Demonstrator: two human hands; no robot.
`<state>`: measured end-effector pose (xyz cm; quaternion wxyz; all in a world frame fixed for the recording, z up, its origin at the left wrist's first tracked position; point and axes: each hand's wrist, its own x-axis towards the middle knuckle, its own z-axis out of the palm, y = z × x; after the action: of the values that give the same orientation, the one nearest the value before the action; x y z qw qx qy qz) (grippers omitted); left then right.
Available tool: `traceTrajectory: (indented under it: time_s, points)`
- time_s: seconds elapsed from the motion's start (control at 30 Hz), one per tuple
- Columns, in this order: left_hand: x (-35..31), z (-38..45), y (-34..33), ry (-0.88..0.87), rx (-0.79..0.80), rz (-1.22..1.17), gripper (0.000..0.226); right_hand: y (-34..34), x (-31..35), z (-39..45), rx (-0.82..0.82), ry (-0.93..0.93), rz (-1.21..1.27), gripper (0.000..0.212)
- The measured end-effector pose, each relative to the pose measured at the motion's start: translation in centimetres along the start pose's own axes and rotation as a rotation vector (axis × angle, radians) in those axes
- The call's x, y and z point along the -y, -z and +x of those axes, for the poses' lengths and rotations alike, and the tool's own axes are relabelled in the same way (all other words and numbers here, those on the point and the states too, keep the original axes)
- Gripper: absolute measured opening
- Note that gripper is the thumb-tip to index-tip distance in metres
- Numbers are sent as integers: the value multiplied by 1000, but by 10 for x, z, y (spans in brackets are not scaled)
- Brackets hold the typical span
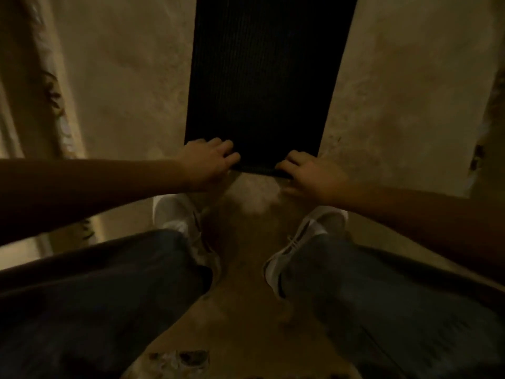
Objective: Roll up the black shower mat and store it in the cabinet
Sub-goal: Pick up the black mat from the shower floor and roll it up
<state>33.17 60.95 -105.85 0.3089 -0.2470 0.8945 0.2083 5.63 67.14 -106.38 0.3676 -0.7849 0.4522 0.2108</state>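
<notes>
While the black shower mat (262,86) lies flat on the beige floor (396,91), stretching away from the person, both hands grip its near edge: the left hand (210,162) closes on the near left corner, the right hand (308,173) curls over the near right corner, just ahead of the white shoes (180,217)

Bare floor (123,86) lies open on both sides of the black mat (262,77), so my hands could pass there. Nearer me, my white shoes (180,222) and knees crowd the narrow floor strip.
</notes>
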Motion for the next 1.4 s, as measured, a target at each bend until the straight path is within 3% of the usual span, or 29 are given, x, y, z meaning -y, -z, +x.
traceTrajectory:
  time_s: [0.07,0.2,0.33,0.5,0.63,0.87,1.1,1.27,1.4]
  points:
    - [24,4,-19,-102,-64,104,57,-8,-18,12,-49,117,-25,57]
    - [52,3,-38,-312,-351,114,48,-21,-42,21,-246,302,-56,40]
    - [53,1,-49,-308,-438,92,54,-28,-41,20,-307,348,-65,37]
    - [47,-13,-38,-219,-522,-5,40,-5,-39,7,-309,286,63,37]
    - [45,-18,-29,-149,-519,-84,60,-11,-36,-4,-416,168,143,33]
    - [39,-15,-24,-236,-464,-194,63,-18,-37,-25,-552,136,142,31]
    - [18,2,-38,-147,-223,-59,80,-23,-40,-24,-484,161,85,42]
    - [13,8,-37,-113,-561,215,90,-24,-35,-12,-712,107,-306,51]
    - [5,23,-37,-119,-686,328,65,-40,-17,9,-708,46,-374,51]
